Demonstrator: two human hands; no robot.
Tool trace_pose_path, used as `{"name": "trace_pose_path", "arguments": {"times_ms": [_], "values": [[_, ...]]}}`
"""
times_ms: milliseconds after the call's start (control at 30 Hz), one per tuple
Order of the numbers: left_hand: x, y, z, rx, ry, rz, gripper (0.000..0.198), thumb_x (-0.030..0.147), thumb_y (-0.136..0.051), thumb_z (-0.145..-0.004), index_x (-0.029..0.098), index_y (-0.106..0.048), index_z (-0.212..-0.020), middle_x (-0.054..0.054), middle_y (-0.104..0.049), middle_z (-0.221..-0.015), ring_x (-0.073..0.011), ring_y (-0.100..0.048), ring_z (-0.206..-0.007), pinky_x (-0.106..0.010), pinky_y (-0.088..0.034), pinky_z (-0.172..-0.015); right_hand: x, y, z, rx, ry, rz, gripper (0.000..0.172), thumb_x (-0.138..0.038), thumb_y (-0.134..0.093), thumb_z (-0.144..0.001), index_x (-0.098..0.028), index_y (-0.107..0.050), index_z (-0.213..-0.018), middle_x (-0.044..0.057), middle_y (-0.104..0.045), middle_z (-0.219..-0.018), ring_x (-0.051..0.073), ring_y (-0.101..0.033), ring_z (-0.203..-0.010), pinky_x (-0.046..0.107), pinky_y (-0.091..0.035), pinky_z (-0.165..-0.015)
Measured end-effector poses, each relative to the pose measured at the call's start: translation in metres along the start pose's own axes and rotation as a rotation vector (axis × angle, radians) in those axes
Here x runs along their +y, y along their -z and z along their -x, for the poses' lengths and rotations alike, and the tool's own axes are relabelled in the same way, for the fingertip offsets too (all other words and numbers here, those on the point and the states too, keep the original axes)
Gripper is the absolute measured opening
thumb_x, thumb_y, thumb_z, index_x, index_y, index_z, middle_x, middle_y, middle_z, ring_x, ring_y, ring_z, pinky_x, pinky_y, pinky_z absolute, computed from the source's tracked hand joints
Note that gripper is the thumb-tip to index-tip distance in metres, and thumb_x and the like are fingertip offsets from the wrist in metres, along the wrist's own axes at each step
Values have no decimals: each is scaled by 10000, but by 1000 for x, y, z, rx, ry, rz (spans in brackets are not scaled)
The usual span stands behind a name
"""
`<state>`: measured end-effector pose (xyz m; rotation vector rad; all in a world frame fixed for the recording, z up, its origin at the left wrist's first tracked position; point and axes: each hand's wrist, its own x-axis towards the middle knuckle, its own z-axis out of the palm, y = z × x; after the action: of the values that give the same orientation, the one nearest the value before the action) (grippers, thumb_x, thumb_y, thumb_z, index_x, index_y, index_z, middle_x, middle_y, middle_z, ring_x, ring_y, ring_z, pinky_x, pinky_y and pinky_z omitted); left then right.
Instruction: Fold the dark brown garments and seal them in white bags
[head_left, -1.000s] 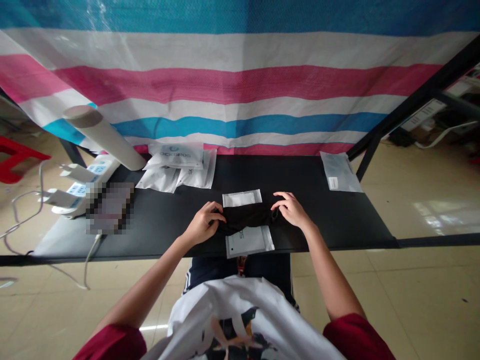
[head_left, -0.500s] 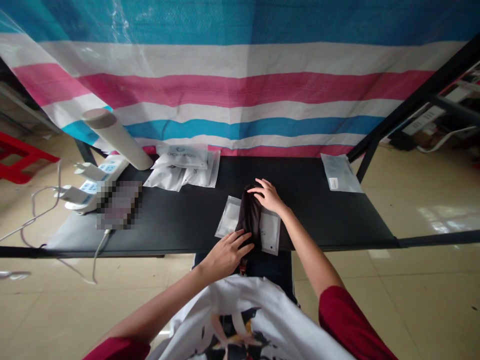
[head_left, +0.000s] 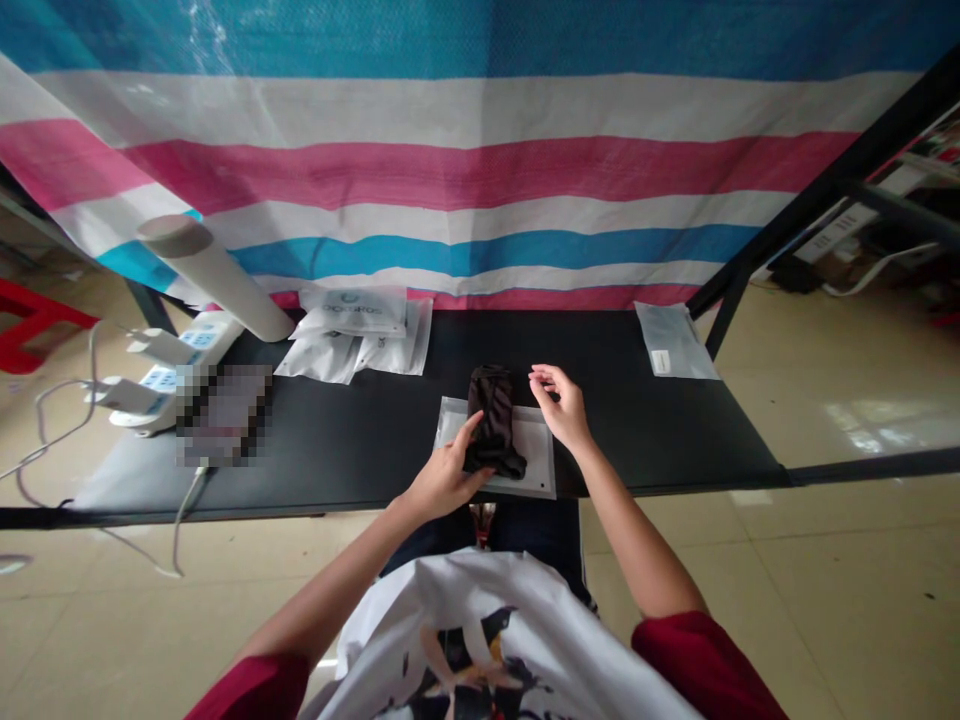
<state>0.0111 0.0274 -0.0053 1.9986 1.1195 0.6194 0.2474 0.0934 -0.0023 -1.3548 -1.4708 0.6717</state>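
Left hand (head_left: pixel 444 478) touches black cloth (head_left: pixel 493 410); piled bag (head_left: pixel 358 318) bears blurred lettering (head_left: pixel 352 308).

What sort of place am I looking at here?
Probably a makeshift indoor workstation, perhaps in a small workshop: a plain black table with a striped tarp hung behind it, and a pile of bags on top.

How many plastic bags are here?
5 visible: at back left, the top bag, lower left bag and lower right bag; the middle bag under the dark cloth; the far right bag. More may be hidden underneath.
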Motion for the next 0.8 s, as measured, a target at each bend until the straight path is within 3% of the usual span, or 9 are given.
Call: {"name": "trace_pose_path", "arguments": {"times_ms": [133,200,300,433,533,633,800], "values": [[-5,-8,-25,142,105,161,815,367,-549,-918,132,-79,-1541,-152,-694,-1117,-260,-689,-1010,-403,-535,-888,-20,3,54,29,45,46,208,-343,-522,-935,-238,-663,-1046,91,-722,-996,236,-676,-945,382,-528,-854],[-7,-13,-34,167,171,144,842,378,-554,-911,101,-71,-1543,-166,-705,-1081,-282,-697,-981,-408,-540,-855,-27,0,75,-75,177,130,204,-285,-557,-904,-268,-678,-1067,77,-724,-1047,250,-658,-1024,415,-514,-933],[-13,-17,-44,202,216,129,847,373,-559,-898,95,-88,-1545,-176,-701,-1106,-302,-688,-1015,-425,-528,-870,-32,-10,90,-277,350,288,405,-223,-605,-841,-265,-637,-1242,78,-670,-1258,283,-561,-1237,476,-443,-1063],[-20,-13,-53,256,247,154,712,346,-546,-900,139,-241,-1510,-150,-682,-1175,-285,-650,-1112,-407,-501,-931,-27,-25,85,-370,383,469,597,-161,-595,-813,-203,-508,-1402,130,-583,-1382,308,-485,-1329,521,-409,-1090],[-15,-4,-54,199,240,91,551,358,-515,-926,177,-383,-1430,-91,-717,-1012,-258,-692,-950,-376,-517,-853,-22,-33,77,-377,399,562,543,-123,-559,-839,-192,-520,-1376,137,-630,-1309,303,-535,-1267,505,-420,-1072],[-3,7,-45,210,210,-134,499,407,-495,-944,168,-437,-1378,-75,-699,-900,-269,-681,-897,-401,-498,-861,-25,-34,67,-424,452,619,454,-102,-542,-851,-173,-577,-1298,141,-666,-1235,298,-581,-1187,479,-419,-1058],[8,16,-19,363,58,-359,492,438,-477,-958,177,-424,-1372,-147,-567,-1269,-286,-557,-1153,-436,-433,-1000,-45,-32,32,-488,392,596,369,-177,-640,-814,-195,-641,-1182,108,-730,-1059,287,-649,-1003,439,-443,-987]]}}
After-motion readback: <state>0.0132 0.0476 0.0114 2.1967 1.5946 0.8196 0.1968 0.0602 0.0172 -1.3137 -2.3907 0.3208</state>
